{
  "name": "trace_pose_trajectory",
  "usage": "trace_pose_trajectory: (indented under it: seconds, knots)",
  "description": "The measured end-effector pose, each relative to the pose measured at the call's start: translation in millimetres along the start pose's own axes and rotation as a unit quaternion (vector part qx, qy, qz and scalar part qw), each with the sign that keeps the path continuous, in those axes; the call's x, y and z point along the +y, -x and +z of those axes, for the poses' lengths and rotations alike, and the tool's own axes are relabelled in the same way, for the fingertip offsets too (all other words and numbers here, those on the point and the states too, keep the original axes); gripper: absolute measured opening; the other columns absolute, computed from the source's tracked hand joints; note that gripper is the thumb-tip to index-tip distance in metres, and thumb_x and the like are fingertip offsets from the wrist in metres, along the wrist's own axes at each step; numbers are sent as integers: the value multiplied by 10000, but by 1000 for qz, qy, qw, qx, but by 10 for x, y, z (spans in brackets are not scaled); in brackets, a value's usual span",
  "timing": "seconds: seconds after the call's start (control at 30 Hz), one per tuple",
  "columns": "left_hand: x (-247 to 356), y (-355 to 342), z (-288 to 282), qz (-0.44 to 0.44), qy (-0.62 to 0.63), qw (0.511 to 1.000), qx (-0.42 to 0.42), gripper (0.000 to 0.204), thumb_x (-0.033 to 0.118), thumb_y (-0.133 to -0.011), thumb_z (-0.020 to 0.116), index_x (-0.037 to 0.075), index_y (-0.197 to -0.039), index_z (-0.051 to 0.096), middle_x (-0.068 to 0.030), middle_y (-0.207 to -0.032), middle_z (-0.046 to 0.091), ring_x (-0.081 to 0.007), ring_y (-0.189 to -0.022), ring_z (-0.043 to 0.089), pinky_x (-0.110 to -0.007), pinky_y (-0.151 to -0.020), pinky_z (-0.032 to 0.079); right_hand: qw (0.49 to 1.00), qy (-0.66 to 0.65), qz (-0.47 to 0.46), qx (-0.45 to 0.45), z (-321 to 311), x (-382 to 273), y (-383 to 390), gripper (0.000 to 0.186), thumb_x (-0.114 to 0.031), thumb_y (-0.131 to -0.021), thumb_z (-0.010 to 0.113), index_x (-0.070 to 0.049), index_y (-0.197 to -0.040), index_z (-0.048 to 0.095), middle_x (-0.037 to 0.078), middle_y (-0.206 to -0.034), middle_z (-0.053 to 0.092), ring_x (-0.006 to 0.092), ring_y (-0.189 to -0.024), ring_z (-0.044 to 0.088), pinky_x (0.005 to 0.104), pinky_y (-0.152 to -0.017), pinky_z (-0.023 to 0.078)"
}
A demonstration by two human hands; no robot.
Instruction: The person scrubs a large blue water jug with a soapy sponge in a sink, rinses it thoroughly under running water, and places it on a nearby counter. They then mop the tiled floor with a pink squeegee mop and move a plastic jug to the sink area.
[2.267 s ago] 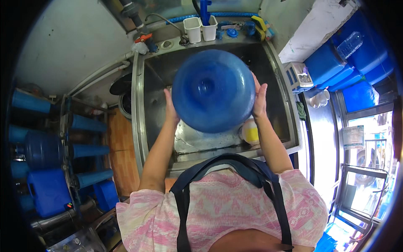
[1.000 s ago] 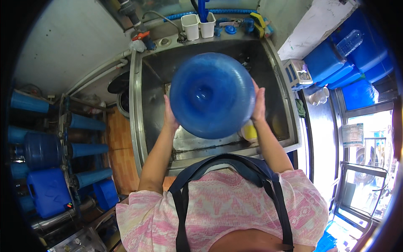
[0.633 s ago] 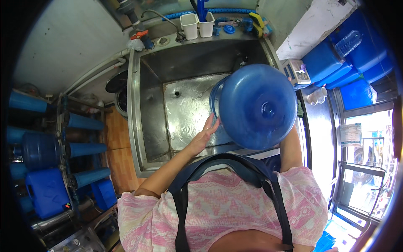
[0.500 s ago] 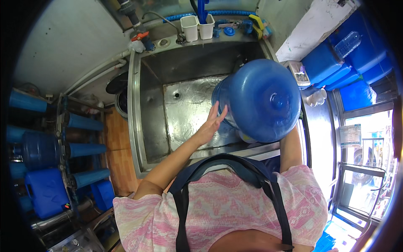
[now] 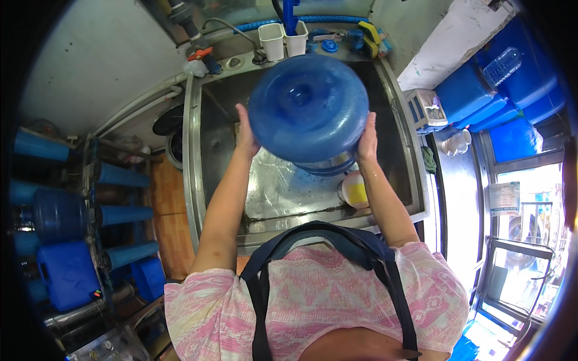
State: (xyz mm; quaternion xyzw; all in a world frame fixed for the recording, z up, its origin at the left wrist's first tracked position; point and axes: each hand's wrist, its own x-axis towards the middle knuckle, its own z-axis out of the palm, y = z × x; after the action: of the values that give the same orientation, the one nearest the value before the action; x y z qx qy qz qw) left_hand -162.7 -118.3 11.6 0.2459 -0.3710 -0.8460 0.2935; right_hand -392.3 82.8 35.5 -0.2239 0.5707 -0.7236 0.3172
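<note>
I hold a large translucent blue water jug (image 5: 304, 108), bottom facing up, over a stainless steel sink (image 5: 220, 174). My left hand (image 5: 245, 132) grips the jug's left side with the thumb up, and my right hand (image 5: 367, 138) grips its right side. The lower body of the jug shows beneath its base, over the wet sink bottom; its neck is hidden. Near the sink's front right sits a white container with a yellow patch (image 5: 355, 191), just left of my right forearm.
Behind the sink are two white holders (image 5: 272, 42), a tap (image 5: 260, 55), an orange-handled valve (image 5: 200, 55) and sponges (image 5: 369, 39). Blue filter cylinders (image 5: 123, 215) and jerrycans (image 5: 66, 277) stand left. Right are stacked blue containers (image 5: 463, 99) and a bright glass doorway (image 5: 524, 222).
From half a second ago the jug has moved from the sink's right side to the middle, further back. My left hand has shifted back and left with it, and my right hand now shows.
</note>
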Motion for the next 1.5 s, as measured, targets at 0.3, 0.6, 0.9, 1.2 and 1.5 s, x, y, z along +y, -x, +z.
trace_pose_trajectory:
  seconds: [0.3,0.6,0.9,1.2,1.5]
  knots:
    - [-643,1433,-505,-60,13,996,57,942,737,-991,164,-19,-1484,432,-124,-1526,463,-247,-1424,384,-414,-1196,255,974,155,75,-150,-5,-412,-438,688,-563,-1051,383,25,-1291,646,106,-1146,703,173,-1044,627,294,-975,453]
    - [-971,1934,16,-137,-5,972,-188,424,213,-1021,564,-68,-1338,583,-176,-1592,351,-255,-1529,212,-397,-1249,110,978,1,179,-106,-631,-442,-544,531,-494,-1033,489,-12,-1110,698,59,-956,702,156,-895,633,308,-838,498]
    - [-513,1121,363,13,-112,970,-215,528,288,-991,579,-19,-1416,521,-150,-1593,362,-258,-1551,122,-409,-1251,47,975,-174,136,-7,-1221,-199,-216,544,-466,-1060,396,-5,-1214,639,86,-1070,679,179,-997,611,322,-899,480]
    - [203,183,-135,-22,-107,991,-78,597,457,-955,584,-32,-1295,616,-131,-1313,647,-220,-1206,600,-352,-1037,443,982,119,-144,35,-541,377,472,569,-439,-1088,303,2,-1317,580,113,-1184,656,203,-1099,590,337,-960,462]
    - [181,526,-168,6,87,995,47,493,392,-1001,533,6,-1303,585,-132,-1247,657,-250,-1126,643,-376,-983,517,833,433,-342,-34,34,-217,-1348,283,-264,-900,667,-112,-1132,726,140,-1127,679,333,-1130,590,438,-952,465]
